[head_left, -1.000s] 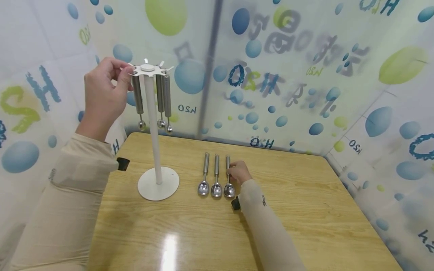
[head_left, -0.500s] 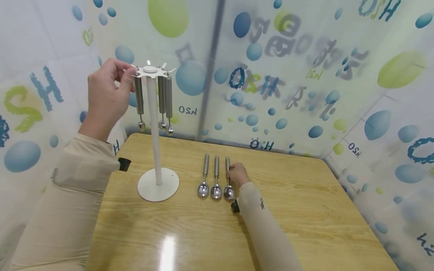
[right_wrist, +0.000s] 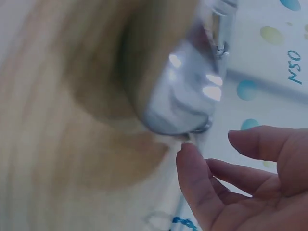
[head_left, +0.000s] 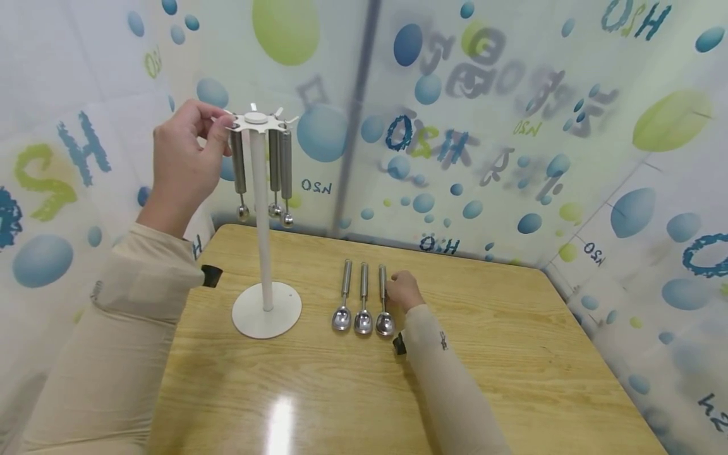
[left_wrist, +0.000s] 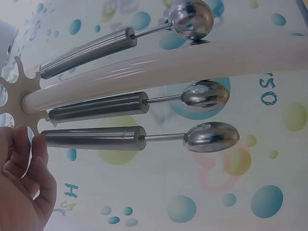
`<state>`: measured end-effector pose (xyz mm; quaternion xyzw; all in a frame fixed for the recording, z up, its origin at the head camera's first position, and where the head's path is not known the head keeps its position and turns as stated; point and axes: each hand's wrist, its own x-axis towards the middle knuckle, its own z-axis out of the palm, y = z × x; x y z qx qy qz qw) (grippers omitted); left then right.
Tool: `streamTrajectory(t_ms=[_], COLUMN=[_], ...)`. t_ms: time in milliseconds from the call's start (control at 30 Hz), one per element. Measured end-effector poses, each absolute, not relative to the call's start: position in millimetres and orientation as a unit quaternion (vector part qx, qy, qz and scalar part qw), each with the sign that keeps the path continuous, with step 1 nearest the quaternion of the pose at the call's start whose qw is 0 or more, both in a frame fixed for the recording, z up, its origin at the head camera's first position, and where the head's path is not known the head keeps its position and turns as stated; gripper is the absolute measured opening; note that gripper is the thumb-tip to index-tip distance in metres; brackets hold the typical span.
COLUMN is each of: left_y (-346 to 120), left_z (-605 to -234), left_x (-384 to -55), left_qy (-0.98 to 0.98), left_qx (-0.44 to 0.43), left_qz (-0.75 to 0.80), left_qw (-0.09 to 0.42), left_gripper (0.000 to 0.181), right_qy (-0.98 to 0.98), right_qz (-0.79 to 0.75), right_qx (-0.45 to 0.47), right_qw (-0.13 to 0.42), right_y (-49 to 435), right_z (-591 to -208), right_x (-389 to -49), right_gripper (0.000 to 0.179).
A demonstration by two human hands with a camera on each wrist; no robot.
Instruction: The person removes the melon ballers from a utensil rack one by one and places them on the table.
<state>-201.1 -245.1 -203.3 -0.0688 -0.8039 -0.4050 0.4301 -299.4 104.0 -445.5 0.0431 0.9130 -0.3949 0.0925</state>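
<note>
Stand [head_left: 265,278]: white, upright on the table [head_left: 512,354] toward the person's left, with a round base [head_left: 247,313], a pole [head_left: 261,189] and a hooked top [head_left: 256,118].
Hanging scoops [head_left: 287,161]: at least 3, steel, hung from that top by their handle ends, bowls downward.
Left hand [head_left: 189,155]: up at the hooked top, thumb and fingers pinching its edge beside the handle end of 1 hanging scoop; whether they also catch that handle, I can't tell.
Row of scoops [head_left: 364,284]: 3, lying on the table to the right of the stand, side by side and apart, bowls toward the person.
Right hand [head_left: 405,291]: down at the table, just beside the handle of the rightmost scoop [head_left: 383,279], thumb and fingers parted; I can't tell if a fingertip touches the steel.
Sleeves [head_left: 449,373]: beige, with a black piece [head_left: 212,276] at each wrist.
Walls [head_left: 324,38]: pale sheets printed with blue and green spots.
</note>
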Motion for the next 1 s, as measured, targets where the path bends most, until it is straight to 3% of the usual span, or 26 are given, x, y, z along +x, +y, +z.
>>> streamTrajectory(t_ms=[267,533,1000], left_y=[-244,-243,-251], left_z=[-202,-200,-202], left_x=[-202,-205,-206], left_qy=[-0.803,-0.796,-0.804], left_qx=[-0.07,-0.076,-0.059], left_qz=[-0.41,-0.439,-0.438], left_qw=[0.427,0.411,0.399], left_gripper=[0.036,0.033,0.032], right_qy=[0.918,0.867,0.821], right_qz=[-0.393,-0.485,-0.508], right_qx=[-0.039,-0.108,-0.259], right_qw=[0.049,0.025,-0.036], right_y=[98,79,-1], right_z=[-426,-400,-301], right_x=[-297,-289,-263], right_gripper=[0.041,0.04,0.034])
